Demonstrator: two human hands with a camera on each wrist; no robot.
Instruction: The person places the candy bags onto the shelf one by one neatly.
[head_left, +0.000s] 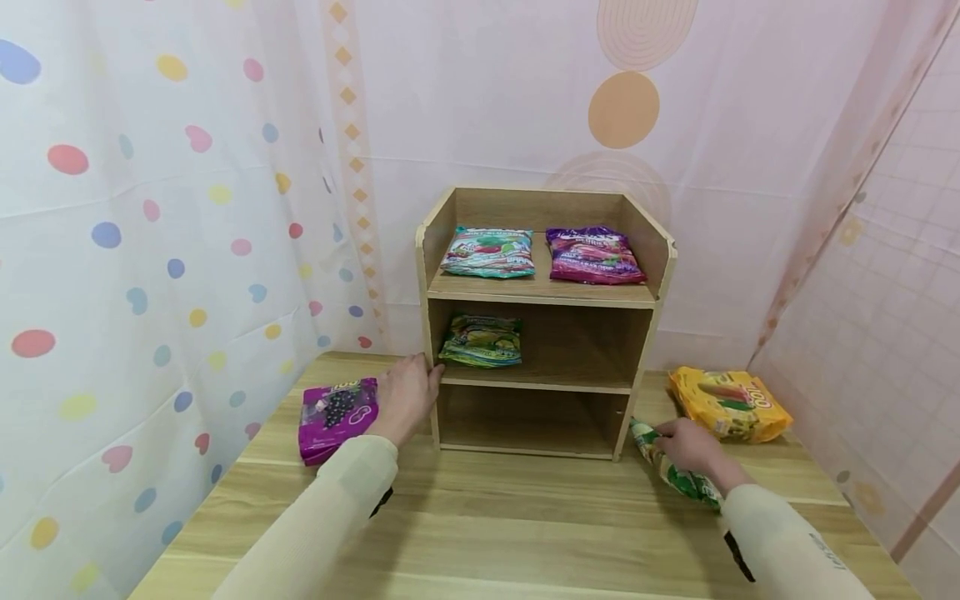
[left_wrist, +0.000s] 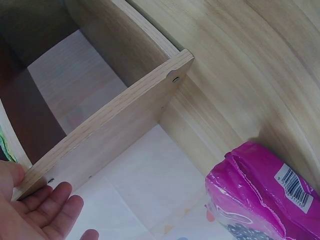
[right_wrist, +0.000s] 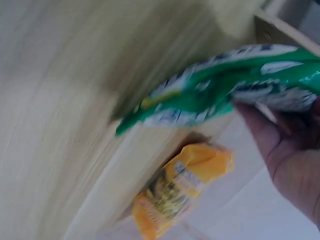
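A small wooden shelf [head_left: 543,290] with three levels stands on the table. My left hand [head_left: 408,392] grips the edge of its left side panel [left_wrist: 107,107], thumb at the front and fingers along the outer face. My right hand [head_left: 692,450] holds a green and white snack bag [head_left: 678,479] by the lower right of the shelf. In the right wrist view the green bag [right_wrist: 200,92] is tilted, and the fingers partly hide it. A purple bag with grapes pictured [head_left: 337,417] lies beside my left hand. Just beyond my right hand lies a yellow-orange bag [head_left: 731,404].
On the top level lie a teal and white bag [head_left: 489,252] and a purple-red bag [head_left: 594,256]. A green-yellow bag [head_left: 482,342] lies at the left of the middle level. Patterned curtains [head_left: 187,275] border the wooden table [head_left: 487,533] at the left, back and right.
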